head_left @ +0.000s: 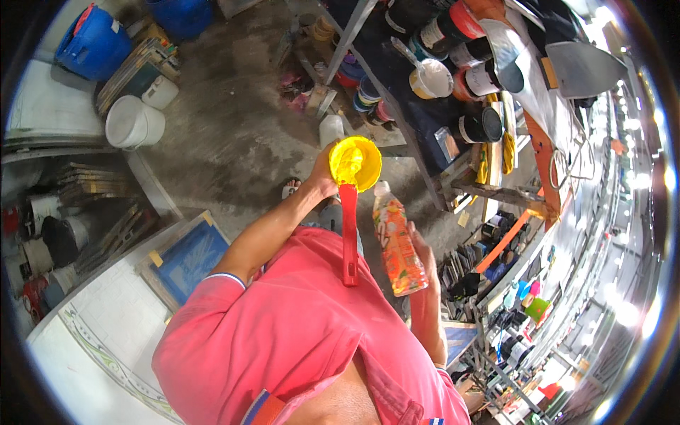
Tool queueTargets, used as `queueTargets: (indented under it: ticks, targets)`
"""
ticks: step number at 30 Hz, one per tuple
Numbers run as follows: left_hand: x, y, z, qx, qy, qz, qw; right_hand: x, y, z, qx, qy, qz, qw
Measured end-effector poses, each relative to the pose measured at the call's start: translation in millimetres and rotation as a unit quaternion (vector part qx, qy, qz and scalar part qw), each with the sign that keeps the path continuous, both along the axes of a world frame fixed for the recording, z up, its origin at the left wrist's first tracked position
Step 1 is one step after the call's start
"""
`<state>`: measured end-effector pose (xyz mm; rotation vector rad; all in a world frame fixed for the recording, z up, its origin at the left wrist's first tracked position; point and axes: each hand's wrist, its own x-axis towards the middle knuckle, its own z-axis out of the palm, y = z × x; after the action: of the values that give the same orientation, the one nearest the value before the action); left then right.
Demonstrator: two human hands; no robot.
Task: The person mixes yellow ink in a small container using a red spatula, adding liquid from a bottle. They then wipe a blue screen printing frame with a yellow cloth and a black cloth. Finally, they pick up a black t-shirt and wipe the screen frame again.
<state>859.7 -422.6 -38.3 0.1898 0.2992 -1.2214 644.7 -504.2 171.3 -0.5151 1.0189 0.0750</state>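
My left hand (324, 172) is closed around the side of a yellow tub (373, 170), held in front of my body. Thick yellow paint (347, 161) lies inside it. A spatula with a long red handle (350, 237) rests in the tub, its handle pointing back toward my chest; its far end is coated in yellow. In my right hand (421, 251) is a plastic bottle (398, 244) with a red and orange fruit-patterned label, gripped along its right side. The bottle's white-capped end is just right of the tub, apart from it.
Ahead to the right, a dark-covered table (397, 88) carries several paint pots, including a white pot (431, 79) with a tool across it. A white bucket (134, 122) and a blue barrel (93, 44) stand far left. A blue-meshed frame (188, 258) leans near my left elbow.
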Motion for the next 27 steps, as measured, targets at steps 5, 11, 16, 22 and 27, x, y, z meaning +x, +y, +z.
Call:
queueTargets:
  ticks: [5, 11, 16, 22, 27]
  targets:
    - [-14.9, -0.8, -13.6, -0.007, -0.009, -0.022, 1.000, -2.9, 22.9, -11.2, 0.023, 0.012, -0.039, 0.999]
    - [-19.1, -2.7, -10.0, -0.018, 0.001, -0.047, 0.999, -6.9, 35.2, -12.0, 0.007, 0.039, -0.064, 0.997]
    - [-21.6, -9.5, -14.2, -0.023, 0.012, -0.049, 0.998, -16.7, 31.0, -18.4, -0.025, 0.001, -0.041, 0.999]
    - [-22.0, -22.2, -6.5, -0.011, 0.008, -0.024, 1.000, -15.6, 20.5, -15.6, -0.061, 0.030, -0.042, 0.997]
    - [-19.2, -35.0, -4.7, -0.010, 0.002, -0.028, 1.000, -16.3, 7.2, -8.7, -0.070, 0.014, -0.021, 0.997]
